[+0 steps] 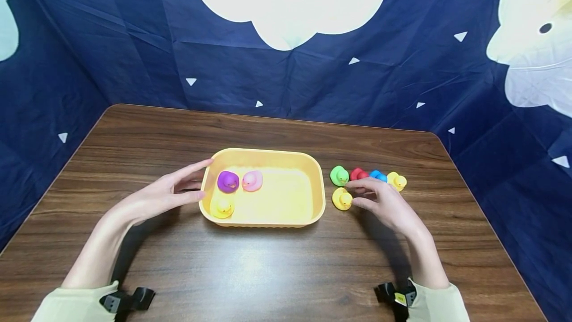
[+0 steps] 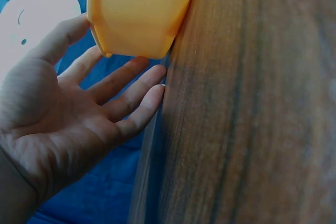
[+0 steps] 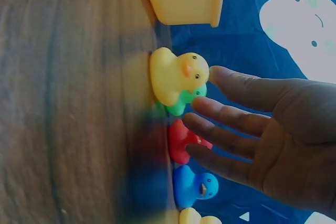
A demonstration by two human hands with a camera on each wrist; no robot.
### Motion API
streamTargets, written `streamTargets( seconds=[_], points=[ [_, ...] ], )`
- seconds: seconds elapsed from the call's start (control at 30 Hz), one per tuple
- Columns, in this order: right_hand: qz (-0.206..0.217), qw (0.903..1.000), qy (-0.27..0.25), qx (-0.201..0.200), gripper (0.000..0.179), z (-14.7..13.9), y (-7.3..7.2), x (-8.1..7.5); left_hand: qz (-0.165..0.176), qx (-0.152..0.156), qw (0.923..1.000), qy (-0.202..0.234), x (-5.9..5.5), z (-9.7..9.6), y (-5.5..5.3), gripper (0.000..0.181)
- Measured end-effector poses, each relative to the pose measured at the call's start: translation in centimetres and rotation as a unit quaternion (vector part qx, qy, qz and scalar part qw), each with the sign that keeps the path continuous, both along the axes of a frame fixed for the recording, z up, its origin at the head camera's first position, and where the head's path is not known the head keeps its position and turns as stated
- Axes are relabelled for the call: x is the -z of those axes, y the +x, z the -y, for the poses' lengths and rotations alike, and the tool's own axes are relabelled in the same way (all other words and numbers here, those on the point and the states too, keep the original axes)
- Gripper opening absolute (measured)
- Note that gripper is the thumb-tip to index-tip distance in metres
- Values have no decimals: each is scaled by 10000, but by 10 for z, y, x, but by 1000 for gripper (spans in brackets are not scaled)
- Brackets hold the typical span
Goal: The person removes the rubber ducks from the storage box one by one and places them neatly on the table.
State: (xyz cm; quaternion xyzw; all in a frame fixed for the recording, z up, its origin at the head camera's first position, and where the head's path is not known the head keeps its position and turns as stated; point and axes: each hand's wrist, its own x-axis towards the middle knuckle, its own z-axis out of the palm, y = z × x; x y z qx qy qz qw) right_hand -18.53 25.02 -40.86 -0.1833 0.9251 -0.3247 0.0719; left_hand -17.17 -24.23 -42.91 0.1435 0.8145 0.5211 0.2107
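Observation:
A yellow plastic tub [image 1: 286,212] holds a purple rubber duck [image 1: 228,182], a pink rubber duck [image 1: 252,181] and a yellow rubber duck [image 1: 223,207], grouped at its left end. My left hand [image 1: 167,193] touches that end, its thumb at the rim and its other fingers loosely extended along the outer wall. Right of the tub sits another yellow rubber duck [image 1: 341,199] on the table. My right hand [image 1: 384,202] reaches beside it with fingers apart, the thumb tip right at its head in the right wrist view [image 3: 181,74]. Nothing is gripped by either hand.
Behind the right hand stands a row of rubber ducks: green [image 1: 339,176], red [image 1: 358,174], blue [image 1: 378,175] and another yellow one [image 1: 396,181]. The wooden table [image 1: 250,272] ends at a blue cloth backdrop [image 1: 232,73] with white cloud shapes.

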Motion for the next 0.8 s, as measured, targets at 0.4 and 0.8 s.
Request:
streamTargets(
  seconds=[0.4, 0.8],
  points=[
    [-694, 9958, -46, 603, 23, 0, 1, -8, -52, -1, 10000, 55, 1, 0, 1, 74],
    [-1180, 9891, -224, 849, 15, 10, 1, -15, -70, 10, 9999, 151, 2, 0, 0, 74]
  ],
)
